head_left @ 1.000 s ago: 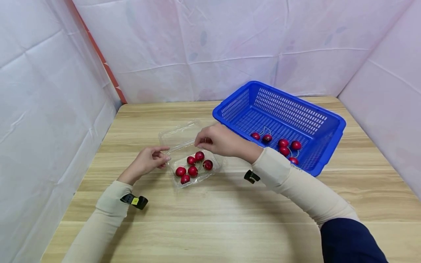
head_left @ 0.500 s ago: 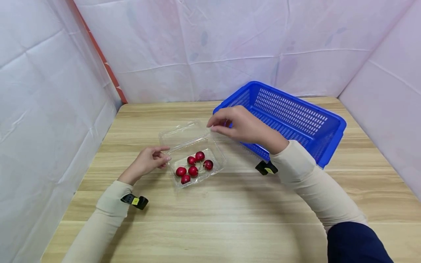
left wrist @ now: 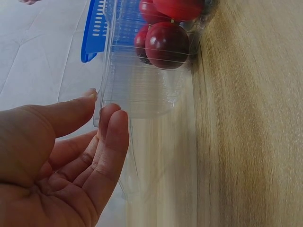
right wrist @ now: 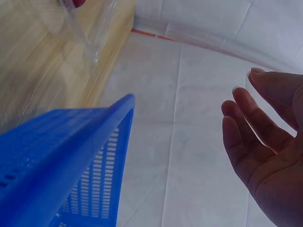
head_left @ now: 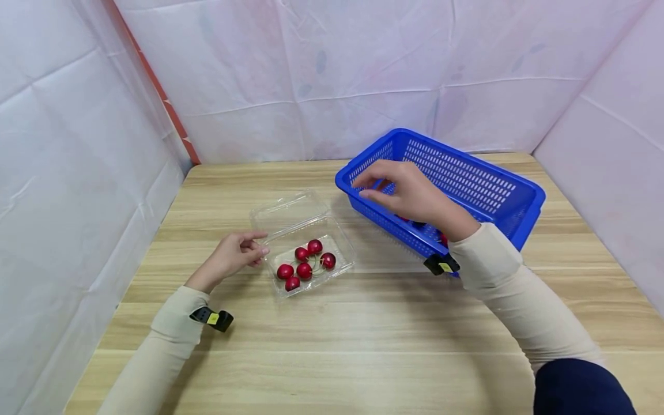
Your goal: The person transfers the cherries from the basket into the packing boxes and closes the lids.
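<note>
A clear plastic clamshell box (head_left: 339,274) lies on the table with its lid (head_left: 285,211) folded back. Several red cherries (head_left: 304,270) with thin stems sit inside it. At the box's left corner my left hand (head_left: 231,255) pinches the rim between thumb and fingers; the left wrist view shows the plastic edge (left wrist: 105,80) there. My right hand (head_left: 407,193) hovers over the near left part of a blue basket (head_left: 459,167), fingers loosely bent and apart, holding nothing. Cherries in the basket (head_left: 443,239) are mostly hidden behind the right hand and forearm.
The basket's raised rim (right wrist: 94,137) stands below the right hand. White cloth walls (head_left: 363,80) enclose the wooden table (head_left: 332,351) at the back and both sides. A black wrist device (head_left: 441,264) sits on the right sleeve.
My right hand has moved from above the clamshell box rightward and back to over the basket. The left hand and the cherries in the box have stayed put.
</note>
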`<state>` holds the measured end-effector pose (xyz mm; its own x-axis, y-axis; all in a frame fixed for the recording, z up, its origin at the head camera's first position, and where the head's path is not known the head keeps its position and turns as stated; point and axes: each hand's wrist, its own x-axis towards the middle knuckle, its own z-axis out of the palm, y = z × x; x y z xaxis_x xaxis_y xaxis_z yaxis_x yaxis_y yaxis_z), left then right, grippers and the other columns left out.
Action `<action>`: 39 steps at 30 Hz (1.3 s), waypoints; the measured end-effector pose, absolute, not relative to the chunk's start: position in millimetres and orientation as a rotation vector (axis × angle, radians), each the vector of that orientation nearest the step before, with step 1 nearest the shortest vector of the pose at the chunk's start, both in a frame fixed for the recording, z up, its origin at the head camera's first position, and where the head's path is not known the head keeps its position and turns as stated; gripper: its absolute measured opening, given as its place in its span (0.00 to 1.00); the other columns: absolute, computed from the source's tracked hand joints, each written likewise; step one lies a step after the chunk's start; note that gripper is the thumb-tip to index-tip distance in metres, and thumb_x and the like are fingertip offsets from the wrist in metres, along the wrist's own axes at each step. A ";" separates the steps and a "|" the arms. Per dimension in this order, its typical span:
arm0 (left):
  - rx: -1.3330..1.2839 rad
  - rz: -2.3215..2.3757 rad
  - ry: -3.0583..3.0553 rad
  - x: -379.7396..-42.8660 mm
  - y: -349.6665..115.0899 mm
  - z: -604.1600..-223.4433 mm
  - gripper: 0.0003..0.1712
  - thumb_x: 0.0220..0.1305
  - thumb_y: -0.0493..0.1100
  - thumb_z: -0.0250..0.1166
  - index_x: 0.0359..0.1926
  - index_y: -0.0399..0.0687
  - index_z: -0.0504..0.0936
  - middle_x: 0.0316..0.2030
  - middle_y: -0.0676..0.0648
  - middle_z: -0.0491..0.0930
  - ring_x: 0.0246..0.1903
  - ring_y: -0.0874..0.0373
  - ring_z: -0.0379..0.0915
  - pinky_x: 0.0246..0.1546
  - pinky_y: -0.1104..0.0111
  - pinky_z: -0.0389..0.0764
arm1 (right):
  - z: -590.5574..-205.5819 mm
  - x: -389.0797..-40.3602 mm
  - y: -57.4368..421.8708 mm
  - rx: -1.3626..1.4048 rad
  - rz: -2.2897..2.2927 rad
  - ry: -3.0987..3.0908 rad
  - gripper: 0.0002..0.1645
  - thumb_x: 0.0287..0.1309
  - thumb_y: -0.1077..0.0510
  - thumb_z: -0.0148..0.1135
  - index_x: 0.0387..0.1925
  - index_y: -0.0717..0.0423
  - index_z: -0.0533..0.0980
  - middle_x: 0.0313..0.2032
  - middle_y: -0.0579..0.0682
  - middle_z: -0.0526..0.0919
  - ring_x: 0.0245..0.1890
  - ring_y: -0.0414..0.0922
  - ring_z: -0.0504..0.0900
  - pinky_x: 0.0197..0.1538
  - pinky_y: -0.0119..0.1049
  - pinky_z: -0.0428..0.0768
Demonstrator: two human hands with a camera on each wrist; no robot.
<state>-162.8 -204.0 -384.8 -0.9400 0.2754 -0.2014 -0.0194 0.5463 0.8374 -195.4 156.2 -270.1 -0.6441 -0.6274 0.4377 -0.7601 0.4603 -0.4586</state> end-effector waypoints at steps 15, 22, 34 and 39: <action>0.230 1.364 2.470 -161.1 -206.0 -384.6 0.28 0.66 0.37 0.62 0.64 0.31 0.68 0.35 0.35 0.81 0.31 0.46 0.81 0.35 0.60 0.86 | -282.7 -210.7 199.7 0.922 0.853 -2.692 0.11 0.61 0.60 0.64 0.46 0.55 0.81 0.45 0.52 0.83 0.48 0.48 0.77 0.51 0.50 0.79; 0.230 1.371 2.463 -161.9 -205.2 -384.4 0.28 0.65 0.37 0.62 0.64 0.30 0.68 0.35 0.35 0.81 0.31 0.46 0.81 0.35 0.60 0.86 | -285.0 -218.7 214.0 0.866 0.836 -2.781 0.13 0.61 0.61 0.64 0.48 0.56 0.80 0.48 0.56 0.81 0.51 0.53 0.75 0.53 0.55 0.76; 0.228 1.373 2.463 -163.1 -204.8 -387.0 0.28 0.65 0.36 0.63 0.63 0.29 0.68 0.33 0.38 0.81 0.30 0.48 0.81 0.35 0.60 0.86 | -284.2 -225.2 230.4 0.850 0.772 -2.949 0.15 0.60 0.62 0.64 0.50 0.56 0.79 0.53 0.58 0.79 0.56 0.55 0.74 0.57 0.56 0.74; 0.229 1.374 2.471 -162.7 -205.9 -388.3 0.28 0.65 0.36 0.63 0.63 0.29 0.69 0.33 0.39 0.82 0.30 0.48 0.81 0.34 0.61 0.86 | -283.3 -226.6 233.3 0.922 0.664 -3.050 0.18 0.61 0.62 0.63 0.53 0.57 0.78 0.55 0.59 0.79 0.58 0.58 0.73 0.59 0.58 0.73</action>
<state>-162.7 -205.9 -388.3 -0.9410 0.2832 -0.1852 -0.0081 0.5285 0.8489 -226.6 233.3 -283.3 -0.8336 -0.5522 0.0093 -0.5060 0.7570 -0.4134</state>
